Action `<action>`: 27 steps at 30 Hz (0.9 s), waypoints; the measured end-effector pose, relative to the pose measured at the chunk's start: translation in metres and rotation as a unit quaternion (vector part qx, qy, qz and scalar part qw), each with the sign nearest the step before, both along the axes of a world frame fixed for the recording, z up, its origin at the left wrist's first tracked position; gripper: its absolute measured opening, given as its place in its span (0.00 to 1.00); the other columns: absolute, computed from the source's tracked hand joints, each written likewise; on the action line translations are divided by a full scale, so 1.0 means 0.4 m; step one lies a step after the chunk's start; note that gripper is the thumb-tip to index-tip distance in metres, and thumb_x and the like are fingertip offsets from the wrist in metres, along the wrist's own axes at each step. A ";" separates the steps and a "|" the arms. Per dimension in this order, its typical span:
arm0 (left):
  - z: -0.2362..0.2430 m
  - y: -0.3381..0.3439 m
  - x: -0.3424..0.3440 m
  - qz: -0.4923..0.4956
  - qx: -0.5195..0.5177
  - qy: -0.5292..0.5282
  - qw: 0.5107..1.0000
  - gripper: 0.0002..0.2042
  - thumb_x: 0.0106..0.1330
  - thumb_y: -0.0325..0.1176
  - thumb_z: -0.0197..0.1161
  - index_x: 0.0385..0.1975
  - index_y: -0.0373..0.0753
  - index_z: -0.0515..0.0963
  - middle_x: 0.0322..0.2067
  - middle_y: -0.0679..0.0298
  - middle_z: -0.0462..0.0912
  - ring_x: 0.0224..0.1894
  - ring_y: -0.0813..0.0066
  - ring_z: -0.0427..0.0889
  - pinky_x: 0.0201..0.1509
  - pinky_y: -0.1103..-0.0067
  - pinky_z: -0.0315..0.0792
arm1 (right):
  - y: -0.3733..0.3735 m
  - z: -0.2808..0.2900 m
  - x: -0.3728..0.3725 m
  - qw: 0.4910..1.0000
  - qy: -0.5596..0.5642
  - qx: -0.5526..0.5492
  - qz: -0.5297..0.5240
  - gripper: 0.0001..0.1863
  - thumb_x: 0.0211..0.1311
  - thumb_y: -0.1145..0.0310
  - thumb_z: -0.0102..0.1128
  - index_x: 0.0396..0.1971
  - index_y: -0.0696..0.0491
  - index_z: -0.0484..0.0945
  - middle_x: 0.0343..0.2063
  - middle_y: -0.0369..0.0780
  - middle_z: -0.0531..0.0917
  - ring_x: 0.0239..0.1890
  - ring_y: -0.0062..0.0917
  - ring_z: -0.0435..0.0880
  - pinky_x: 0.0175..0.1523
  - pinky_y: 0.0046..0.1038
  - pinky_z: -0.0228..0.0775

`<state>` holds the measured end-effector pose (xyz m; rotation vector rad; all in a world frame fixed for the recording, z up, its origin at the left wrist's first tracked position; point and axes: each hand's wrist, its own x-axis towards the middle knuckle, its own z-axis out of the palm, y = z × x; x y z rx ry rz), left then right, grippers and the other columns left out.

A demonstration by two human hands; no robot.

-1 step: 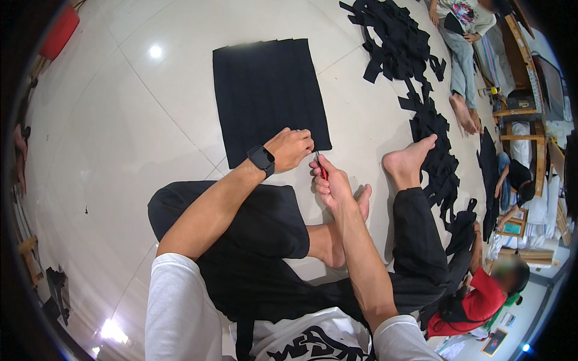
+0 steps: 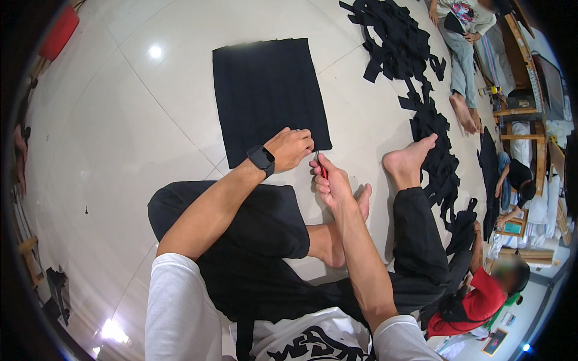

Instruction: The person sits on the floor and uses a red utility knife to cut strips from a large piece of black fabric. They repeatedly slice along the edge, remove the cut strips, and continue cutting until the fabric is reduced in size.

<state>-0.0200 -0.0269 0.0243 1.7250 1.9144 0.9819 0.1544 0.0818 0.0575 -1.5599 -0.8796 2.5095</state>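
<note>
Head view — nothing visibly shifts from the picture just before, so the work stands at the same point. A black cloth lies flat on the pale floor ahead of the person, its long axis running away, leaning slightly left. The left hand curls over its near edge — pinching or pressing, I can't tell; the right hand grips a red-handled tool, tip toward the cloth.

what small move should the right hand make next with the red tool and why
Probably ease the red-handled tool toward the lower edge of the black cloth: the right hand grips it with its tip near the right corner, and the left hand rests on the cloth close by.
</note>
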 end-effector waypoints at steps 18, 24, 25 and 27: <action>-0.003 0.013 -0.012 0.000 -0.012 0.010 1.000 0.06 0.73 0.30 0.62 0.39 0.36 0.83 0.41 0.59 0.81 0.45 0.58 0.82 0.51 0.63 0.72 | 0.008 -0.015 -0.018 1.000 -0.007 0.012 -0.007 0.16 0.76 0.60 0.65 0.34 0.59 0.79 0.22 0.32 0.75 0.12 0.12 0.59 0.15 0.19 0.46; -0.009 0.013 -0.011 0.002 0.008 0.012 1.000 0.05 0.73 0.30 0.62 0.39 0.36 0.83 0.40 0.59 0.81 0.44 0.58 0.82 0.50 0.63 0.72 | 0.005 -0.009 -0.016 1.000 -0.001 0.008 -0.017 0.17 0.76 0.60 0.65 0.34 0.60 0.79 0.22 0.32 0.75 0.13 0.12 0.59 0.15 0.19 0.46; -0.010 0.012 -0.011 0.003 0.014 0.011 1.000 0.05 0.73 0.30 0.62 0.39 0.36 0.83 0.40 0.59 0.80 0.44 0.58 0.82 0.50 0.63 0.72 | 0.005 -0.009 -0.017 1.000 0.002 0.009 -0.019 0.17 0.76 0.60 0.65 0.34 0.60 0.79 0.23 0.32 0.75 0.13 0.12 0.60 0.15 0.19 0.46; -0.010 0.014 -0.012 0.004 0.001 0.011 1.000 0.05 0.73 0.30 0.62 0.39 0.36 0.83 0.39 0.59 0.80 0.44 0.59 0.82 0.50 0.64 0.72 | 0.005 -0.011 -0.021 1.000 -0.001 0.007 -0.019 0.16 0.76 0.60 0.65 0.34 0.60 0.79 0.23 0.32 0.75 0.13 0.12 0.60 0.16 0.19 0.47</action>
